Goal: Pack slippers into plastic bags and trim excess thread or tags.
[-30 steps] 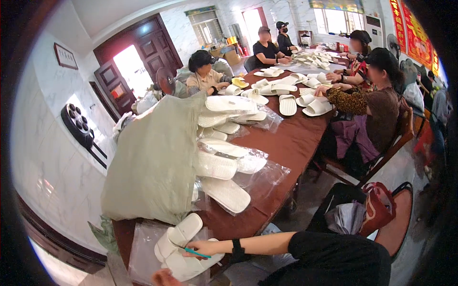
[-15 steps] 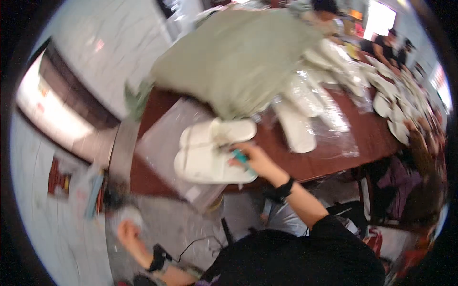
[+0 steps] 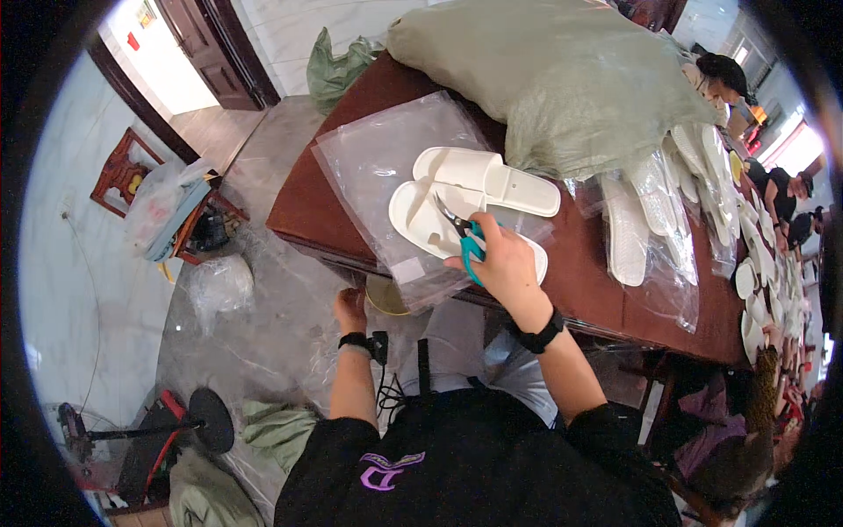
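A pair of white slippers (image 3: 536,195) lies side by side on a clear plastic bag (image 3: 386,154), on the brown table (image 3: 303,206). In my right hand (image 3: 509,263) is a pair of small scissors (image 3: 471,246) with teal handles and dark, curved blades. The blades are parted above the strap of the nearer slipper; whether they touch it I cannot tell. My left hand (image 3: 349,309) is low, just off the table's front edge and near the bag's corner. Its fingers are loosely bent, and nothing shows in it.
A large pale green sack (image 3: 562,70) fills the back of the table. Bagged white slippers (image 3: 628,233) lie to the right, with more slippers (image 3: 760,290) farther along. People (image 3: 724,79) are at the far right. A round basin (image 3: 386,297) sits below the table edge.
The view has swung left and downward and is sharper. My left hand has come up closer to the table edge. My right hand still holds the scissors over the slippers.
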Demonstrator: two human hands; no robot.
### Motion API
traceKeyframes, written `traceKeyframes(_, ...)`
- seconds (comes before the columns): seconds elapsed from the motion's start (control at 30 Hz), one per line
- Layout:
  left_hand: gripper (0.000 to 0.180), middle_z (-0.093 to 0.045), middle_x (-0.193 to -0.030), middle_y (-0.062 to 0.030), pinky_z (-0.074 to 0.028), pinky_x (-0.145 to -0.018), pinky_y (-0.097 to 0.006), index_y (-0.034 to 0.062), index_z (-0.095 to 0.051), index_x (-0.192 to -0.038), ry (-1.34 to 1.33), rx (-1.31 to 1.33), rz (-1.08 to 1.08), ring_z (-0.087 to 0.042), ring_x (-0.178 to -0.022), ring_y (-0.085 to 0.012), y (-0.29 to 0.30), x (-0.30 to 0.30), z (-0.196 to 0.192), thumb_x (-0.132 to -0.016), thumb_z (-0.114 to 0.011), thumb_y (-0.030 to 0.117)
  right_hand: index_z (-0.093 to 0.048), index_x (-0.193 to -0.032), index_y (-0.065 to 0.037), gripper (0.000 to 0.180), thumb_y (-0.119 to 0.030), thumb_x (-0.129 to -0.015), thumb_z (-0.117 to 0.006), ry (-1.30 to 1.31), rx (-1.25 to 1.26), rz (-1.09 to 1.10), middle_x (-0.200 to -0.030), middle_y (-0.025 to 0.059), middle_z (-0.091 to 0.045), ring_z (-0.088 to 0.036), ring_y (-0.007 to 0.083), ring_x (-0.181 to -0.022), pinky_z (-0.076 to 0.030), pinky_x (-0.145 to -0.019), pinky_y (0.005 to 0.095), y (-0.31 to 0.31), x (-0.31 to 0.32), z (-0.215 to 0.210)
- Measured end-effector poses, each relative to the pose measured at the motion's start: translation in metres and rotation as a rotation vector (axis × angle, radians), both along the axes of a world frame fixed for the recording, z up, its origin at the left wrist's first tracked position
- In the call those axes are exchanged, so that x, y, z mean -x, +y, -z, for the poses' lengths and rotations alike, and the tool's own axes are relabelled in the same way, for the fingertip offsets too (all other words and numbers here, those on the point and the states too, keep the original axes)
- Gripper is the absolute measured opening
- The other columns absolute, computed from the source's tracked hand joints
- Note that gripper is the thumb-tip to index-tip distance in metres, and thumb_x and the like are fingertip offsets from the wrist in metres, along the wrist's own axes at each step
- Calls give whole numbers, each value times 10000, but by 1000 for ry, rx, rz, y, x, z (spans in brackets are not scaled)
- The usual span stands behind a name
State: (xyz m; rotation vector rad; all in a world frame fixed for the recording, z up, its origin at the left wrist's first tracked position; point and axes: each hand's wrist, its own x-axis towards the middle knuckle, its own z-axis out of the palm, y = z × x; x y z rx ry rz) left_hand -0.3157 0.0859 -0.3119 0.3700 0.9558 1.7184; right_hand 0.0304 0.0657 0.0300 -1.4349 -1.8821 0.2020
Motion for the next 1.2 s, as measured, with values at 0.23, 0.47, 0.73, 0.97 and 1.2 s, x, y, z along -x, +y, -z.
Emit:
traceKeyframes(0.23, 584, -523, -1234, -32, -353, -894, -527, 195, -343, -1367, 427, 606, 519, -474, -1133, -264, 12, -124, -8, -823, -553, 154, -424, -1120, -6, 707, -206, -575, -827, -122, -104, 152, -974, 200, -577, -573, 366, -821, -478, -689, 419, 12, -41, 50)
traceKeyframes(0.47, 320, -632, -961, -64, -460, -685, -281, 20, -581, -1093, 917, 227, 940, -568, -817, -138, -13, -52, -67, -884, -573, 262, -462, -1111, -88, 536, -120, -670, -765, 397, 193, 121, -749, 129, -565, -564, 242, -654, -462, -618, 318, 12, -23, 54)
traceKeyframes(0.73, 256, -609, -966, -127, -500, -744, -291, -39, -531, -1113, 1216, -386, 735, -611, -848, -181, 53, -127, -391, -913, -502, 118, -464, -1043, -79, 396, 47, -688, -584, 1525, 164, -150, -930, 60, -538, -560, 182, -825, -462, -682, 278, -19, -107, -16)
traceKeyframes(0.97, 567, -624, -993, -203, -511, -725, -354, -137, -529, -1116, 1730, 69, 927, -625, -912, -256, 228, -206, -322, -757, -687, 272, -530, -1201, -75, 382, -128, -824, -560, 2230, 0, -358, -1205, 70, -574, -553, 252, -1090, -458, -927, 404, -42, -154, -11)
traceKeyframes(1.2, 368, -579, -1090, -164, -507, -782, -394, -86, -458, -1165, 744, -57, 930, -598, -948, -256, 224, -208, -297, -864, -565, 97, -571, -1138, -75, 356, -151, -793, -620, 2252, -82, -705, -1148, 52, -610, -577, 207, -1048, -471, -897, 385, -71, -183, -7)
